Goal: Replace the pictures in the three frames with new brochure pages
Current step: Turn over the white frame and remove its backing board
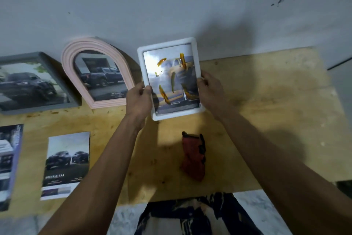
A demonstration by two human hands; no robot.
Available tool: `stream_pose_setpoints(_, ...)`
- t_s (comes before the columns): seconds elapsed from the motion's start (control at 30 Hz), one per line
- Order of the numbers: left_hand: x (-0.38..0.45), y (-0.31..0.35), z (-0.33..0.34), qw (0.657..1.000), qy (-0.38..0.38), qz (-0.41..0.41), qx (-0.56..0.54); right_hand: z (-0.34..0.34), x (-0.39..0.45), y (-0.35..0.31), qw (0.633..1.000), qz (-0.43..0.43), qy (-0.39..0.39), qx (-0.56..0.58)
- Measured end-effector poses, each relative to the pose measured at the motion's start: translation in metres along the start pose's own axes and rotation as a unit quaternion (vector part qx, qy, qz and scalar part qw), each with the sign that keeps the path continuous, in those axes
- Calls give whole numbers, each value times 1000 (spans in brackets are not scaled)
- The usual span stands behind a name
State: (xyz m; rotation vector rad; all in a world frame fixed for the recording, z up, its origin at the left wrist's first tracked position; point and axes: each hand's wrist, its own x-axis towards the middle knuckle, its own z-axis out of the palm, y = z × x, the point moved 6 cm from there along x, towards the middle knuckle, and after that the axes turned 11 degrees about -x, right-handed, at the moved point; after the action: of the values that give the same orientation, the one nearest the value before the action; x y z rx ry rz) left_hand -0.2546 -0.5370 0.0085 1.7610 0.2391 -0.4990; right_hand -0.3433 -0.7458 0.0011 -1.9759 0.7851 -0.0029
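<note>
Nearest, at the table's [276, 101] front edge, lay a red cloth-like thing [193, 155], just below the white frame [169, 115], probably kept within reach for wiping, though what it was stayed unclear. Left of the white frame and nearer the viewer, a loose brochure page [65, 164] with dark trucks lay flat, and at the far left edge a second brochure [9, 164] showed only in part; these looked like spare or discarded sheets. Above the table the white frame was held upright between both hands, face toward the viewer, apparently to check how the yellow-truck page sat behind the glass. The left hand [140, 99] pinched its left edge, thumb on the front; the right hand [208, 88] gripped the right edge with fingers curled behind. Farther back, left of the white frame, the pink arched frame [95, 74] and beyond it the grey frame [36, 86] leaned against the wall [171, 2], each showing a dark truck, seemingly finished and set up for display
</note>
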Motion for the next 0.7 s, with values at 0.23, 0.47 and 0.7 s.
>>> stream_pose_setpoints(0.23,-60,-15,-42,990,-4,-44,-131,9,-65,-8,998,19,23,61)
stream_pose_setpoints(0.47,-126,-57,-117,952,-10,-100,-290,58,-161,-9,953,102,-93,269)
stream_pose_setpoints(0.7,-177,-119,-171,881,17,-190,-433,105,-236,-6,931,131,-176,293)
